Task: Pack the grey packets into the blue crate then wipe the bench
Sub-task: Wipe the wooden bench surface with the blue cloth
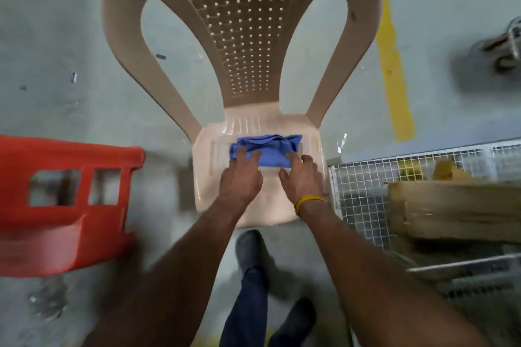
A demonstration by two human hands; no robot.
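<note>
While both hands, left (241, 177) and right (301, 179), rest spread on the blue cloth (267, 149) mid chair seat (208, 177), wiping seems pending; no packets or blue crate visible.

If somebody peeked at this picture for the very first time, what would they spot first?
Probably the bright blue cloth lying on the seat of the beige plastic chair in the middle, with the left hand and right hand both resting their fingers on it. Next comes the red crate on the floor to the left. On the right, a wire mesh cage holds cardboard.
</note>
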